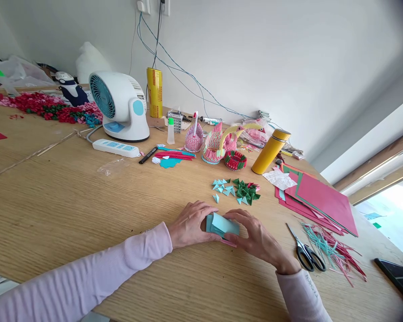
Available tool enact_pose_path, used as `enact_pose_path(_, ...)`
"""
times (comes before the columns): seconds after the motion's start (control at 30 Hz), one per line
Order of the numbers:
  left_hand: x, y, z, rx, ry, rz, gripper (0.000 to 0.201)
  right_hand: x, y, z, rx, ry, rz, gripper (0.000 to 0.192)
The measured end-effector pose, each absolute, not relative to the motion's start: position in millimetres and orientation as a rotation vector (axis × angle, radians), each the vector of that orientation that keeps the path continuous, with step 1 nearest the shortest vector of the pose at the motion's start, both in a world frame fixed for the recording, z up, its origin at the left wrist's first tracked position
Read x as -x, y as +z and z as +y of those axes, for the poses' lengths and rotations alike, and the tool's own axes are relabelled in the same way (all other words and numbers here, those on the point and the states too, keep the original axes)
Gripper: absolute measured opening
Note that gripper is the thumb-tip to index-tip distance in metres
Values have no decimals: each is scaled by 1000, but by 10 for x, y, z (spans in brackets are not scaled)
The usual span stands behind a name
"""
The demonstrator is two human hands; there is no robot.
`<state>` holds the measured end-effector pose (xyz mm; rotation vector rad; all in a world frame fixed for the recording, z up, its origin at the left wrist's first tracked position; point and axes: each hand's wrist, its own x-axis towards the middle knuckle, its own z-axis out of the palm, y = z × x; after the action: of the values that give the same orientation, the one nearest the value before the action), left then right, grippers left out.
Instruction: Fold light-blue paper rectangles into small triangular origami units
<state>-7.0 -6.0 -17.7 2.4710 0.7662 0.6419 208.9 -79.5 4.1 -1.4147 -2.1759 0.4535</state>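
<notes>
Left of the scissors [302, 248], our left hand [190, 226] and right hand [259, 237] clasp blue paper [225, 225] from both sides! Light, easily creased, we'd say, layers probably slippery: edges make our grip.

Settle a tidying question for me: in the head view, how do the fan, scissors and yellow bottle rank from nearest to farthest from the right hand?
1. Scissors: just right of the right hand.
2. Yellow bottle: beyond the hand, farther back.
3. Fan: far back, to the left.
</notes>
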Motion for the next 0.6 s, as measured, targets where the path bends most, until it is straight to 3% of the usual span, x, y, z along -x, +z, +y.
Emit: enact_pose_path(0.6,77,-138,-64,-2429,755,695,64,-2150,77,-815,1399,628,-2209,37)
